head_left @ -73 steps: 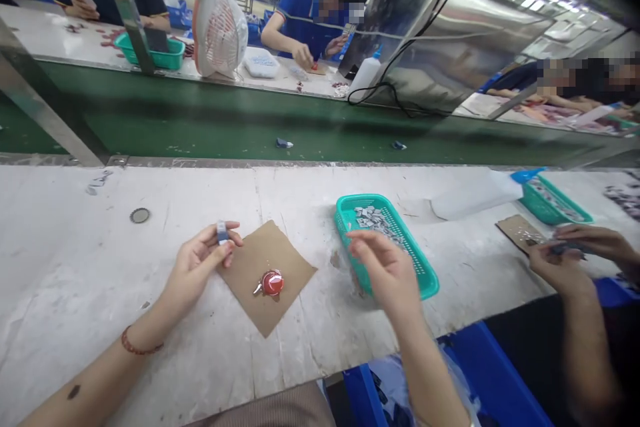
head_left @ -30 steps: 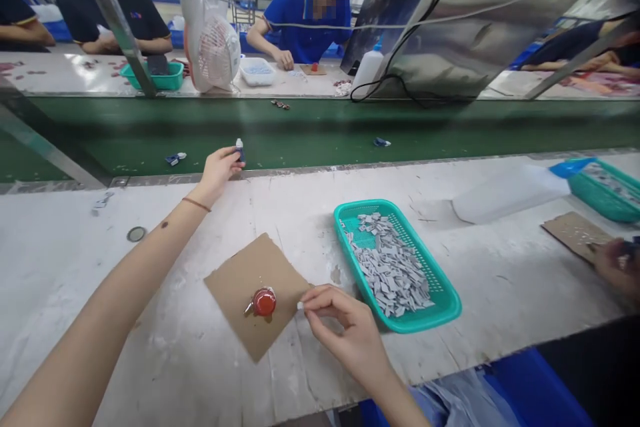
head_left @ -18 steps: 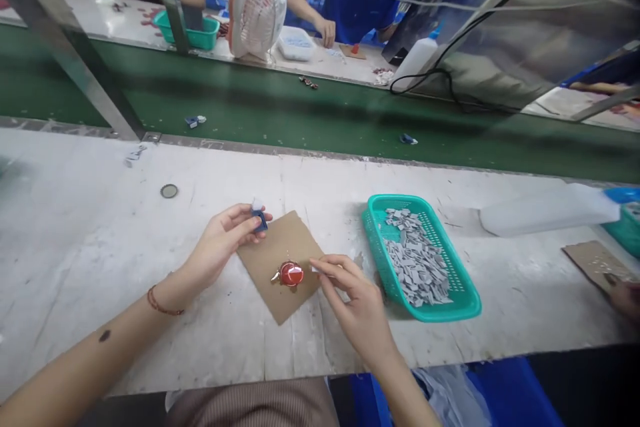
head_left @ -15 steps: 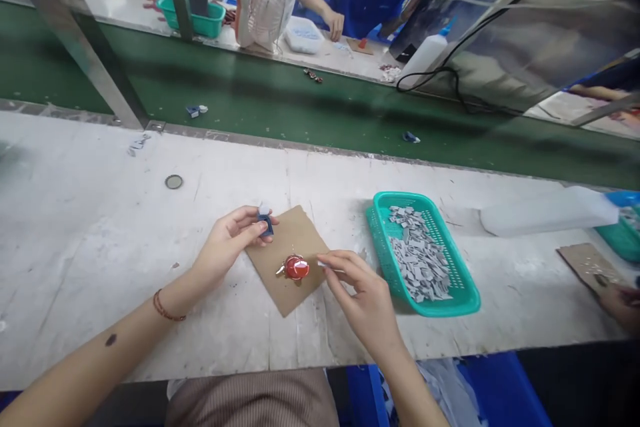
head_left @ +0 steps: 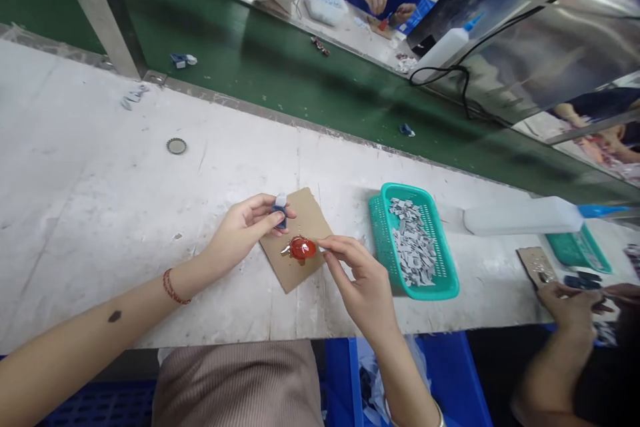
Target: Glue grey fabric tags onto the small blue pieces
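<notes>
My left hand (head_left: 250, 221) grips a small dark-blue part (head_left: 280, 215) with a pale grey piece (head_left: 281, 200) on its upper end. Under and beside it lies a brown cardboard square (head_left: 276, 272). On the cardboard sits a glossy orange-red blob (head_left: 303, 248), wet-looking, with a silvery tip at its left. My right hand (head_left: 357, 273) pinches a small light-grey piece (head_left: 321, 247) at the blob's right edge; whether the piece touches the blob I cannot tell. Right of this hand stands a green basket (head_left: 444, 247) holding many small flat grey pieces (head_left: 415, 247).
A white bottle (head_left: 523, 215) with a blue nozzle lies right of the basket. Another person's hands (head_left: 570, 307) work at the far right by a second cardboard piece (head_left: 534, 260). A bottle cap (head_left: 177, 145) lies at left. Beyond the table runs a green belt (head_left: 240, 47) carrying small parts.
The view has tilted down and turned, bringing the co-worker's hands at right further in. My left hand has come closer to the orange-red blob. Both hands keep their hold.
</notes>
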Tool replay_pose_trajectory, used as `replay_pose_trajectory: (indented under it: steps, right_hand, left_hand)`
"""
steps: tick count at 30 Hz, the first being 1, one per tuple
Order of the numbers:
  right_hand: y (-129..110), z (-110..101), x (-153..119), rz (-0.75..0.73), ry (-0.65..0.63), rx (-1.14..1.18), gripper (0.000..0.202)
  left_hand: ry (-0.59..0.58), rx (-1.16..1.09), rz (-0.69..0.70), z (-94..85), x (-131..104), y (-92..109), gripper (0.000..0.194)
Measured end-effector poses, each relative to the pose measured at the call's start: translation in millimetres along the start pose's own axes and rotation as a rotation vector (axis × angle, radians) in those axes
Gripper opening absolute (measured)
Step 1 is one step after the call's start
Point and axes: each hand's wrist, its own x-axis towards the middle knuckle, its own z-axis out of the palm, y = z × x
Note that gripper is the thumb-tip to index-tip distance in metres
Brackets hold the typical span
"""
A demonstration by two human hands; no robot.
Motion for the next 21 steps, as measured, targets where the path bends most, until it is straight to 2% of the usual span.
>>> replay_pose_trajectory:
  steps: [7,12,21]
  right_hand:
    - [-6.0,-0.1,5.0,-0.132,-0.011,-0.146,0.02]
    - [-8.7,-0.8,10.2,-0.188,-0.086,-0.182,0.02]
    - [-12.7,-1.6,14.6,-0.138,-0.101,-0.114,0.018]
  left_hand:
    - [0.014,-0.038,-0.014,-1.0,1.1,-1.2,0.017]
    - [0.023,-0.064,-0.052,-1.4,1.8,-6.7,0.018]
    - [0.028,-0.058,-0.085,-2.5,1.9,-10.3,0.019]
